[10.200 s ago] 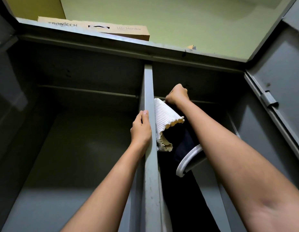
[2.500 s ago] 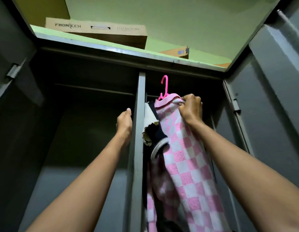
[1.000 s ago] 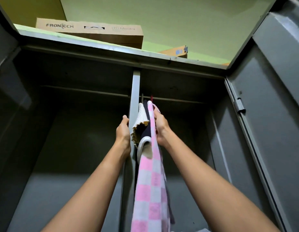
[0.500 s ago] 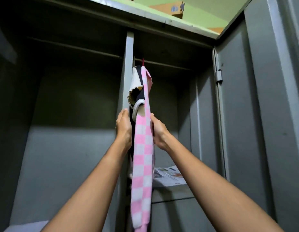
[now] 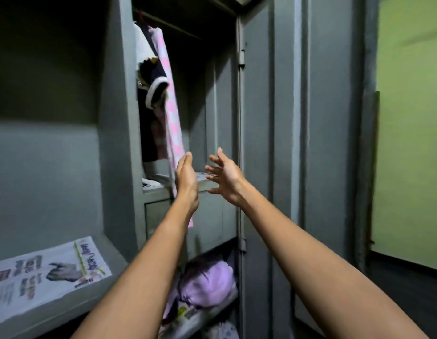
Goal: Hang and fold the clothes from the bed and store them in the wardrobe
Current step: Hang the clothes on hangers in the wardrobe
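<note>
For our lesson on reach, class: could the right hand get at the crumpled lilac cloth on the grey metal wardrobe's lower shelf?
Probably yes. The right hand is open and empty, the grey metal door stands open, and nothing covers the crumpled lilac cloth; the hand need only drop lower.

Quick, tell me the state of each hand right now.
Left hand: open, fingers straight, holding nothing.
Right hand: open, fingers spread, holding nothing.

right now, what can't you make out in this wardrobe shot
Head view, motion-blurred throughout:
- The hanger hook on the rail: in dark shadow, seating unclear.
- The pink checked cloth: lower part behind the left hand.
- The newspaper: cut by the left edge, print unreadable.
- The purple cloth: partly behind the left forearm.
</note>
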Demonstrator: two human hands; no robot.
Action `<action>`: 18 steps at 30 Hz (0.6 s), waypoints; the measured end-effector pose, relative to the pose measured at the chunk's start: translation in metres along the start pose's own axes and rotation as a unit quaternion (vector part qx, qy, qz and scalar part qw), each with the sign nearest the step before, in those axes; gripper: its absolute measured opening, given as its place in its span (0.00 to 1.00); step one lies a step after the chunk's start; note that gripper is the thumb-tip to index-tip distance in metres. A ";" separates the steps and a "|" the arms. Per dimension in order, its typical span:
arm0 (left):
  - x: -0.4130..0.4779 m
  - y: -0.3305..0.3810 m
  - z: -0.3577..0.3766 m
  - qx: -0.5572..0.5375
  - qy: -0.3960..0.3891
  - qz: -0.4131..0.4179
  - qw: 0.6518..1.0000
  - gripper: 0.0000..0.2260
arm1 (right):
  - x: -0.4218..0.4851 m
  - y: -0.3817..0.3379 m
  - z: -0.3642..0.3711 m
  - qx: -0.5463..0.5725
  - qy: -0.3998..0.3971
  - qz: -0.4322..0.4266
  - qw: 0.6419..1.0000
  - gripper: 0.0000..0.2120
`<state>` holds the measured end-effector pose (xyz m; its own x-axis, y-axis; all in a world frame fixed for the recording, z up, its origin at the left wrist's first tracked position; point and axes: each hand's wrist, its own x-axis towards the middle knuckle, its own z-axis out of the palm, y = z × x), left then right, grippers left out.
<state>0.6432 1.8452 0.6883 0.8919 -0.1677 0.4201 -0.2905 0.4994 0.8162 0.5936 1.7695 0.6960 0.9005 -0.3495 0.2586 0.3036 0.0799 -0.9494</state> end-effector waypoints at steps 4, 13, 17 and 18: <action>-0.065 -0.026 0.016 -0.016 -0.064 -0.078 0.995 0.19 | -0.066 0.017 -0.040 0.002 0.080 0.007 0.997 0.26; -0.212 -0.086 0.101 -0.075 -0.192 -0.229 0.951 0.19 | -0.216 0.029 -0.156 -0.020 0.272 0.014 0.962 0.25; -0.281 -0.104 0.148 -0.082 -0.278 -0.277 0.916 0.20 | -0.285 0.019 -0.207 -0.011 0.353 0.006 0.935 0.25; -0.306 -0.108 0.164 -0.083 -0.302 -0.293 0.904 0.20 | -0.310 0.017 -0.224 -0.021 0.382 0.002 0.924 0.25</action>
<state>0.3451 1.7035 0.5370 0.5101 -0.8522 0.1165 0.2709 0.2877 0.9186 0.2499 1.6702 0.5595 0.4140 -0.9077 0.0685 0.2736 0.0523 -0.9604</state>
